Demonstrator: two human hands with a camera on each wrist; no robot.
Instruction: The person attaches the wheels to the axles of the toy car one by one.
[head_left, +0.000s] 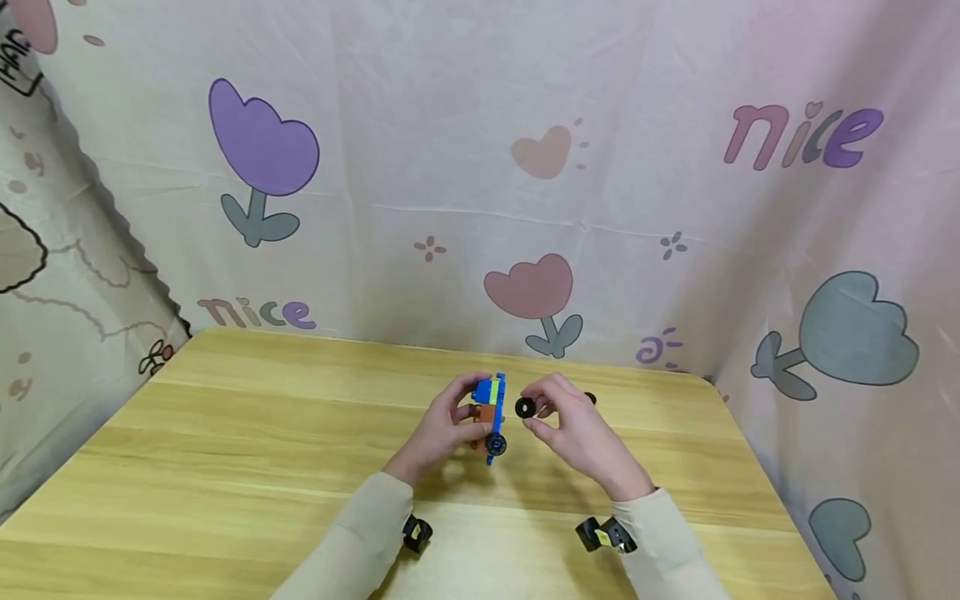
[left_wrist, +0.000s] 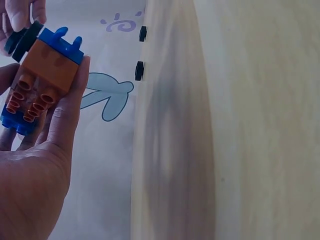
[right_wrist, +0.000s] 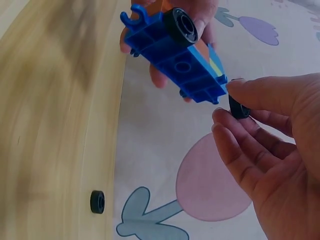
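My left hand [head_left: 437,435] grips a toy car [head_left: 496,410] built of blue, orange and yellow-green blocks, tipped so that its blue underside [right_wrist: 182,66] faces right. One black wheel [right_wrist: 181,27] sits on the car near its hooked end; other axle stubs along the base are bare. Between thumb and fingers, my right hand [head_left: 576,429] pinches a second black wheel [head_left: 525,407], a short gap from the car in the head view. The left wrist view shows the orange blocks' studs [left_wrist: 37,97] toward the palm.
Two loose black wheels [left_wrist: 139,70] stand on the wooden table [head_left: 300,467]; in the head view one wheel [head_left: 591,398] is partly hidden behind my right hand. A printed curtain [head_left: 420,167] hangs behind the table's far edge.
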